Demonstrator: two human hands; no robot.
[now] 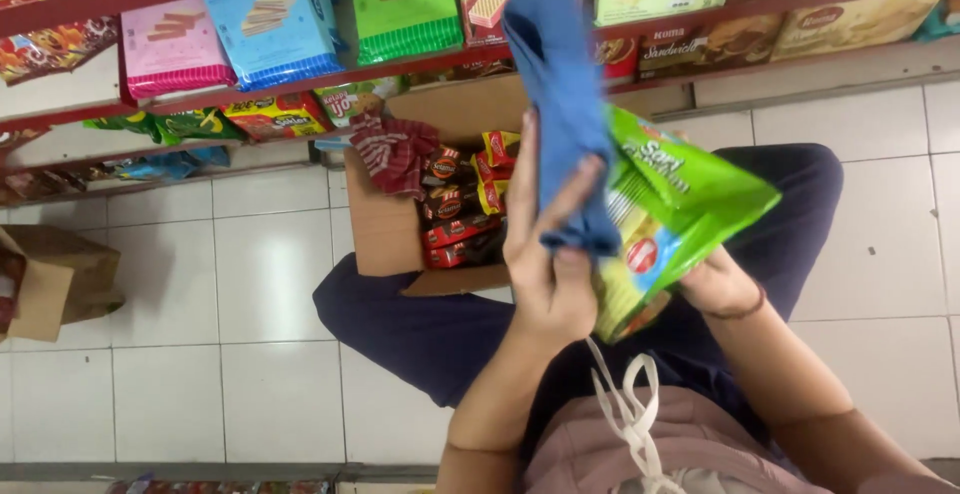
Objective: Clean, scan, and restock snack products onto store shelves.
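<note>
Two bare hands, one cloth and one snack bag sit nearest the camera. The left hand (548, 276) is closed around a blue cloth (562, 104), fingers and thumb pinching its lower end; the cloth hangs long and folded, rising above the hand. The right hand (712, 284) grips the underside of a bright green snack bag (675, 209), glossy, with a red round mark, tilted and touching the cloth just right of the left hand. Beyond the left hand, one open cardboard box (385, 234) rests against the person's dark-trousered knees; it holds a red striped cloth (393, 152) and several red and yellow snack packets (465, 204). Farther off, shelves (300, 84) carry rows of biscuit boxes.
</note>
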